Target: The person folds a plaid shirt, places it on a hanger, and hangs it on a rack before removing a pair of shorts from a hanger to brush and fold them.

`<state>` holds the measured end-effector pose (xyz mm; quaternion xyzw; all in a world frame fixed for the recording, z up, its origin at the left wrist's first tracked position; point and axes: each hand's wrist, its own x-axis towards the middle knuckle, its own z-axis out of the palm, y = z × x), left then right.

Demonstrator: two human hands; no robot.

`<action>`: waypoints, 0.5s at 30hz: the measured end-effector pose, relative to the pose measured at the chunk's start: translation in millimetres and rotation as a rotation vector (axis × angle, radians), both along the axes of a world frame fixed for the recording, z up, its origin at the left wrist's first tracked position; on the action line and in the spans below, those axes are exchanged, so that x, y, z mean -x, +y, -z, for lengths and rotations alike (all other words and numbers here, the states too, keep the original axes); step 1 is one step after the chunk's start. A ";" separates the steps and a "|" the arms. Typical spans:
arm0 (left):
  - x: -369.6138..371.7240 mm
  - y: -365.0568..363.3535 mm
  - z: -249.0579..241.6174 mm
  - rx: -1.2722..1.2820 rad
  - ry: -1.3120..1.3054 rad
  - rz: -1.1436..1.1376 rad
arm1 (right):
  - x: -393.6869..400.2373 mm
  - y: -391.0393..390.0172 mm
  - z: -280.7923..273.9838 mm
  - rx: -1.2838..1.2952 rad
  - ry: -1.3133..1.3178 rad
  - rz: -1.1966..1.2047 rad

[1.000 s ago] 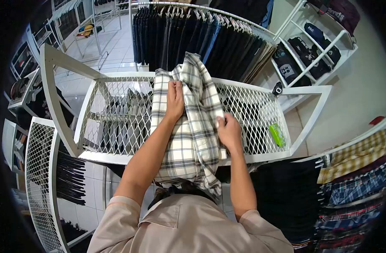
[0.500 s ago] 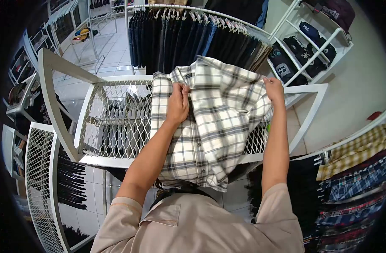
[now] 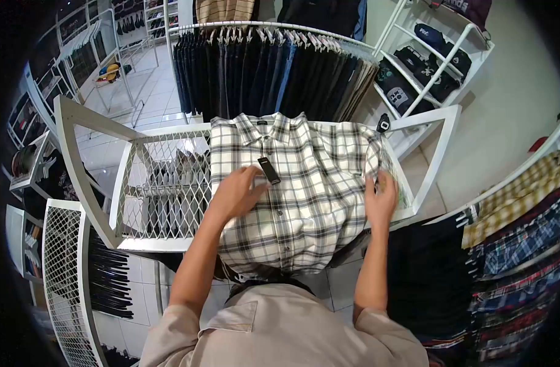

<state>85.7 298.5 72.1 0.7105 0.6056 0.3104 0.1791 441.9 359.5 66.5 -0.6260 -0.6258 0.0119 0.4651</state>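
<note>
A cream plaid button-up shirt (image 3: 304,202) lies front side up, collar at the far end, across a white mesh-topped rack (image 3: 164,243). Its left side is folded to a straight edge, while the cloth on the right spreads out in loose wrinkles. A black hang tag (image 3: 268,170) rests on the button placket below the collar. My left hand (image 3: 236,192) is over the shirt beside the tag, its fingers apart and slightly blurred. At the sleeve on the right edge is my right hand (image 3: 381,199), thumb and fingers apart against the cloth.
Dark trousers (image 3: 243,73) hang from a rail behind the rack. Caps and folded black items fill a white shelf (image 3: 408,79) at the upper right. Plaid garments (image 3: 524,257) hang at the right, and another mesh-topped rack (image 3: 63,257) stands at the left.
The lifted right part of the shirt has come down flat, and the collar and tag now show. My right hand has moved down and nearer; my left has released the shirt front.
</note>
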 end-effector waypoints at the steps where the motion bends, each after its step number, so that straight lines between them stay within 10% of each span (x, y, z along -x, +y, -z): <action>1: -0.5 -30.8 -1.5 -0.068 -0.005 -0.067 | -8.7 -26.2 14.7 0.023 0.041 0.035; 12: 21.5 -200.0 33.5 0.242 0.128 -0.462 | -25.9 -117.6 106.7 0.286 0.624 -0.042; 15: 10.6 -198.1 54.5 0.079 -0.171 -0.394 | -16.2 -112.4 109.2 0.389 0.706 -0.083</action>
